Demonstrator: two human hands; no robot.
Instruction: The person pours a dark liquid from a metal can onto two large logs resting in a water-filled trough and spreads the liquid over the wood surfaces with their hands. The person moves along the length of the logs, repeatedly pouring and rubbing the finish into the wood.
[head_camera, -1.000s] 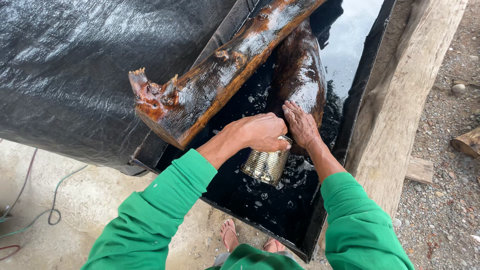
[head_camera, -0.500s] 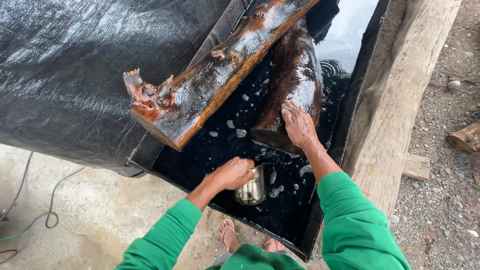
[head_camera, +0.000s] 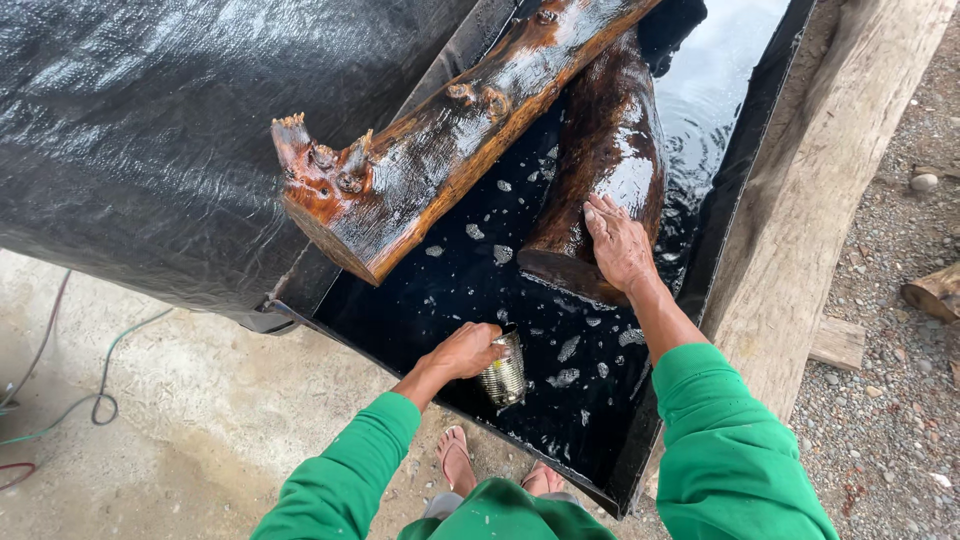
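Observation:
My left hand (head_camera: 466, 350) grips a small metal can (head_camera: 503, 371), tilted at the surface of the dark liquid near the trough's near end. My right hand (head_camera: 619, 244) lies flat, fingers spread, on the near end of a wet brown log (head_camera: 600, 150) lying in the liquid. A second, longer wet log (head_camera: 440, 150) rests slanted over the trough's left rim, its jagged cut end sticking out toward me. The trough (head_camera: 740, 170) is long, black-lined and filled with dark foamy liquid. Both arms wear green sleeves.
Black plastic sheeting (head_camera: 170, 130) drapes over the left side. A thick pale timber beam (head_camera: 820, 180) runs along the trough's right side, with gravel beyond. Thin hoses (head_camera: 95, 390) lie on the concrete at left. My bare feet (head_camera: 455, 450) stand at the trough's near end.
My left hand has carried the can from beside the right hand, near the log, down and back to the trough's near end. The right hand stays on the log.

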